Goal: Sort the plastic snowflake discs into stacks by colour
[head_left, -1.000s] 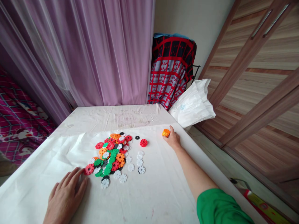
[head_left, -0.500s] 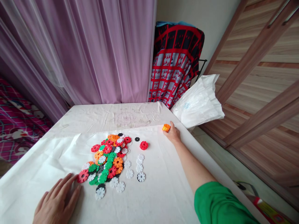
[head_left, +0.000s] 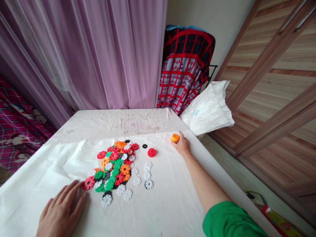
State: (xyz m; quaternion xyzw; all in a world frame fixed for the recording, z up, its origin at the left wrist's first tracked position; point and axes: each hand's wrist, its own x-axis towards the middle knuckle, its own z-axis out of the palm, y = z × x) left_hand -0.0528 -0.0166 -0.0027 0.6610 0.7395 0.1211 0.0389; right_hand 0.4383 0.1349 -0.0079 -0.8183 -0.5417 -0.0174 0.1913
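Head view:
- The right hand (head_left: 183, 146) reaches out to the far right edge of the table (head_left: 118, 122), just short of the far right corner. Its fingers curl around a small orange stack (head_left: 175, 138) of toothed plastic discs, which sits on the white sheet (head_left: 168, 204) at the fingertips.
- The left hand (head_left: 60, 213) lies flat and spread, palm down, on the sheet near the near left edge and grips nothing. Its fingertips are just beside a red disc (head_left: 88, 183) at the near end of the pile; I cannot tell whether they touch it.
- The pile (head_left: 115, 166) of red, orange, green, white and black discs spreads across the middle of the table, between the two hands.
- A red stack (head_left: 151, 152) stands alone between the pile and the right hand, with one black disc (head_left: 144, 146) just beside it.
- A few white discs (head_left: 147, 175) lie loose along the right side of the pile.
- A green sleeve (head_left: 229, 222) covers the right upper arm.
- A white plastic bag (head_left: 209, 110) hangs off the far right corner.
- A purple curtain (head_left: 98, 52) hangs behind the far edge.
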